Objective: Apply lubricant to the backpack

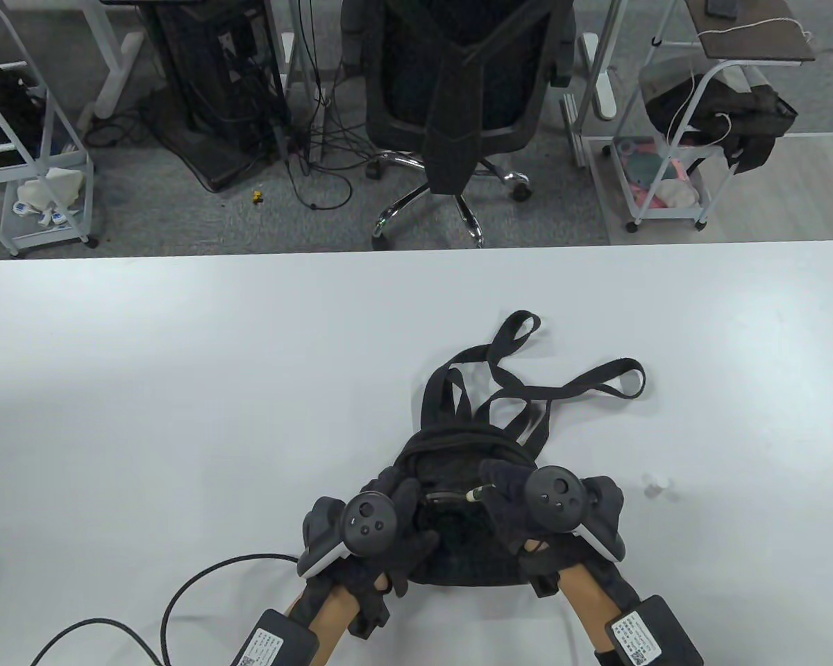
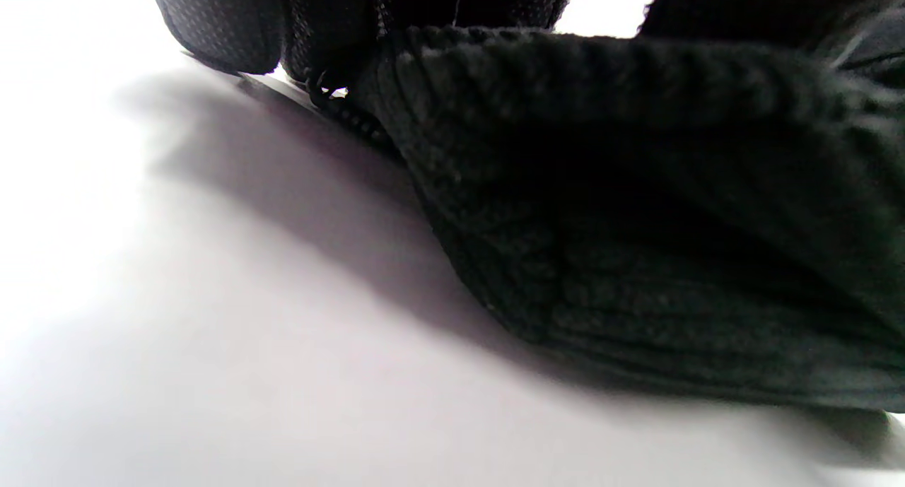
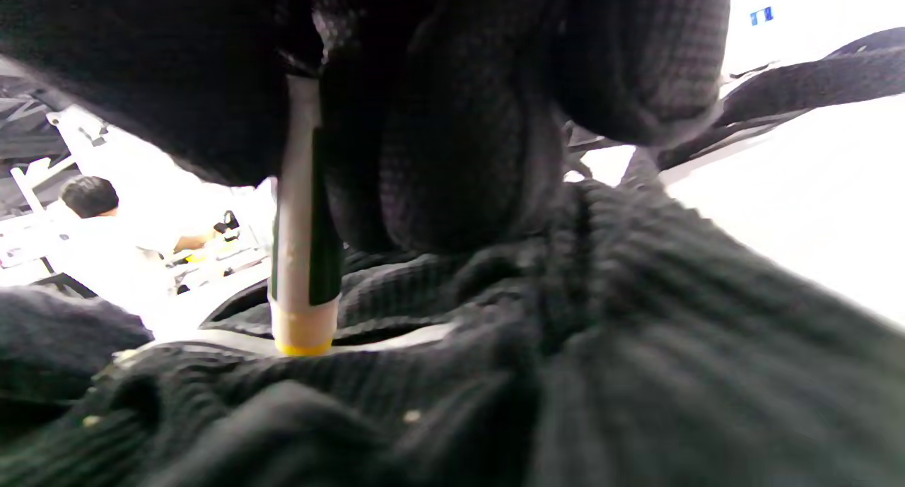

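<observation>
Lying on the white bench (image 1: pixel 180 388) near its front edge, the small black backpack (image 1: pixel 458 548) sat between both gloved hands, its thin straps (image 1: pixel 569 388) looped and tangled toward the far side. A small clear cap (image 1: pixel 656 485) rested on the bench just right of the right hand, apart from the bag. A black cable (image 1: pixel 201 583) curved across the bench at the left, beside the left forearm. Beyond the bench stood a black office chair (image 1: pixel 458 90) on a chrome base, wire carts (image 1: pixel 31 173) at either side holding cloth and small items, and a dark computer tower (image 1: pixel 215 76) with trailing cords.

The backpack's cloth was a soft, ribbed weave, bunched into folds, with a zipper line running along its open top. The left hand (image 1: pixel 371 531) rested on the bag's left side, fingers (image 2: pixel 219 20) pressed against the cloth; whether they pinched it could not be told. The right hand (image 1: pixel 527 506) held a slim lubricant tube (image 3: pixel 304 254), black and white with a pale yellow-rimmed tip, its fingers (image 3: pixel 466 155) wrapped narrowly around it. The tip touched the bag at the zipper opening.

What lay inside the bag could not be seen.
</observation>
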{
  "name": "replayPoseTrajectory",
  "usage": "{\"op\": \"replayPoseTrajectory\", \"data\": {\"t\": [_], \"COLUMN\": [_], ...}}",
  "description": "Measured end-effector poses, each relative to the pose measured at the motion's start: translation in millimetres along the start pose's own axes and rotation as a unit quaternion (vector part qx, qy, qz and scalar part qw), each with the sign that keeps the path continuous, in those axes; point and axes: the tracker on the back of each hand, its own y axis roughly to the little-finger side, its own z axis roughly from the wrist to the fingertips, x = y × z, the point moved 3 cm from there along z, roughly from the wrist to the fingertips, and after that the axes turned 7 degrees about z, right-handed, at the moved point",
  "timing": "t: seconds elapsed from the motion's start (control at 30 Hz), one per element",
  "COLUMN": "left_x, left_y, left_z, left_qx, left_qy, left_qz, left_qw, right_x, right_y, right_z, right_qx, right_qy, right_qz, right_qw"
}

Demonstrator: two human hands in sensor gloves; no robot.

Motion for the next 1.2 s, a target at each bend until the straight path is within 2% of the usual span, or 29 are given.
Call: {"op": "replayPoseTrajectory", "data": {"t": [0.23, 0.43, 0.67, 0.87, 1.1, 1.2], "left_x": [0.0, 0.2, 0.2, 0.5, 0.4, 0.4], "left_y": [0.0, -0.2, -0.2, -0.4, -0.4, -0.2], "left_z": [0.0, 0.1, 0.0, 0.3, 0.3, 0.4], "left_qx": [0.000, 0.000, 0.000, 0.000, 0.000, 0.001], "left_qy": [0.000, 0.000, 0.001, 0.001, 0.001, 0.001], "left_qz": [0.000, 0.001, 0.001, 0.001, 0.002, 0.000], "left_qw": [1.000, 1.000, 1.000, 1.000, 1.000, 1.000], "right_x": [-6.5, 0.1, -7.0, 0.1, -8.7, -6.0], "right_y": [-8.9, -1.2, -9.3, -4.3, -12.5, -10.7], "right_z": [2.2, -0.8, 2.0, -2.0, 1.8, 1.1], "right_qx": [0.009, 0.002, 0.009, 0.006, 0.011, 0.010], "right_qy": [-0.005, 0.002, -0.006, 0.004, -0.005, -0.003], "right_qz": [0.032, -0.009, 0.042, -0.007, 0.038, 0.018], "right_qw": [0.999, 1.000, 0.999, 1.000, 0.999, 1.000]}}
